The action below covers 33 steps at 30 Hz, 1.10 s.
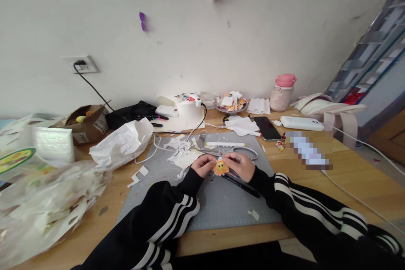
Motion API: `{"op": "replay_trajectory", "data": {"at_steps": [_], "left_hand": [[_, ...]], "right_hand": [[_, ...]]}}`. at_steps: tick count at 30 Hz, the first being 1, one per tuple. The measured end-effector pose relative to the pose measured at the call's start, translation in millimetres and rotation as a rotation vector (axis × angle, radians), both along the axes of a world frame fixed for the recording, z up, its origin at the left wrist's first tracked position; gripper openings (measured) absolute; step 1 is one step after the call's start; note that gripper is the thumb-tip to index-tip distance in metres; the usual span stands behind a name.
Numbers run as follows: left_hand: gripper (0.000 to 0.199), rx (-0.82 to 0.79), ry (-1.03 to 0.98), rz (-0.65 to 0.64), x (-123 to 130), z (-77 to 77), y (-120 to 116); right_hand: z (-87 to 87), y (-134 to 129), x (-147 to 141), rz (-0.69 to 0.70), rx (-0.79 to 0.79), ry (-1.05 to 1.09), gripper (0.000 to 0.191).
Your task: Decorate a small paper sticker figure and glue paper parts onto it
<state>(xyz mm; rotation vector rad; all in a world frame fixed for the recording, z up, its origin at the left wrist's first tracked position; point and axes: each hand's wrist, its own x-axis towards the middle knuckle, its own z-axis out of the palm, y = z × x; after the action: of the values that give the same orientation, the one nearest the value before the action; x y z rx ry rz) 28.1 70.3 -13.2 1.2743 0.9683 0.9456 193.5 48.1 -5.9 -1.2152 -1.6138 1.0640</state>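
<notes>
Between my two hands is a small orange paper figure (220, 168) with a yellow face. My left hand (203, 165) pinches its left edge, and my right hand (241, 166) grips its right side; both are closed on it. It is held just above the grey cutting mat (215, 206). Scissors (246, 152) lie behind my right hand, with a white marker (225, 144) farther back. A black pen (242, 186) rests on the mat below my right hand. White paper scraps (180, 152) are heaped beyond my left hand.
A hot glue gun (193, 99) with a black cord stands at the back. Right of the mat lie a phone (266, 128) and a white power bank (301, 123); a pink-lidded bottle (281, 93) is behind. Plastic bags (50, 206) and a cardboard box (85, 124) crowd the left.
</notes>
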Motion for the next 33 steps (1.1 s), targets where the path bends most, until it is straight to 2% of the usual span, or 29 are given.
{"op": "replay_trajectory", "data": {"at_steps": [8,12,17,22,33], "left_hand": [[0.034,0.038,-0.04,0.145,-1.3,-20.3,6.6],[0.034,0.043,-0.068,0.175,-2.1,-26.1,11.1],[0.03,0.04,-0.093,0.164,-2.9,-23.8,9.4],[0.029,0.063,-0.102,0.166,-3.6,-18.0,4.4],[0.027,0.098,-0.045,0.134,-0.4,-17.1,2.4]], "right_hand": [[-0.8,0.8,-0.9,-0.007,-0.018,-0.054,0.015],[-0.7,1.0,-0.2,-0.005,-0.021,-0.093,0.011],[0.3,0.8,0.2,-0.014,-0.017,-0.125,0.013],[1.2,-1.4,-0.5,-0.016,-0.006,-0.159,0.006],[2.9,-4.4,-1.8,0.031,0.014,-0.173,0.006]]}}
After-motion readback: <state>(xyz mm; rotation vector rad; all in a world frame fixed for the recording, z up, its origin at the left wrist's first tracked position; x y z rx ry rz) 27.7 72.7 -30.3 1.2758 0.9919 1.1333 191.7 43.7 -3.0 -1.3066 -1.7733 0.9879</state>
